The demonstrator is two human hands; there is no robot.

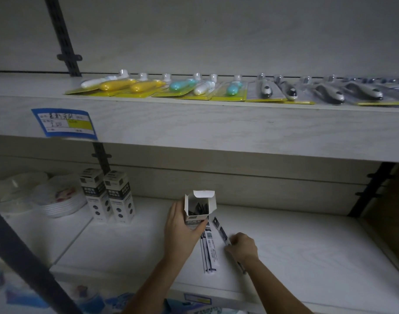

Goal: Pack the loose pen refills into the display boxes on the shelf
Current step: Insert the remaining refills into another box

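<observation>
An open white display box [200,206] stands on the lower shelf [307,245], its top flap up and dark refills showing inside. My left hand [182,230] grips the box from its left side and front. Just to the right of the box, several loose pen refills [209,250] lie on the shelf in clear sleeves. My right hand [242,247] pinches one refill [221,230] that lies slanted, with its far tip pointing toward the box. Two closed display boxes [108,196] stand side by side further left.
A stack of white plates [58,200] sits at the far left of the lower shelf. The upper shelf [216,128] carries carded items in blister packs [194,87] and a blue price tag [65,123]. Dark brackets [370,189] flank the bay.
</observation>
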